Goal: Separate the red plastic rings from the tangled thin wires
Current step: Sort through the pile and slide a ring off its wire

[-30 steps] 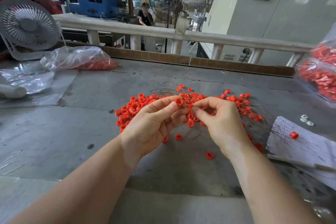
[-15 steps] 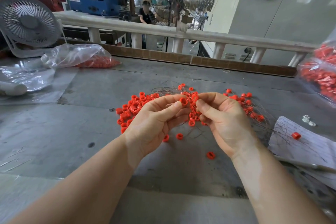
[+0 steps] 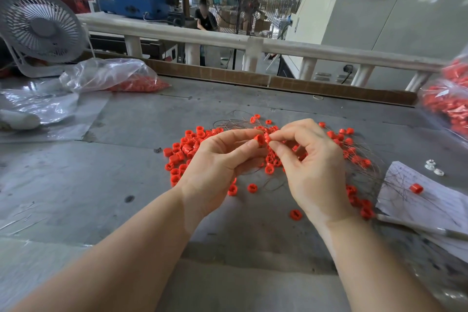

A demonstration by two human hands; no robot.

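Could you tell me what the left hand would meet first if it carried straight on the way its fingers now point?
Probably the right hand. The left hand points rightward, pinching a red ring, and the right hand's fingertips sit right against that ring. Depth is unclear, but the gap looks minimal.

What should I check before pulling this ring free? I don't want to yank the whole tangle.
1. Left hand pinches a red ring: ok.
2. Right hand fingers pinch right beside it: ok.
3. Wire actually gripped by the right fingers: cannot tell.
4. Tangled wires lifted off the table: not ok, mostly lying.
5. Freed rings piled at left: ok.
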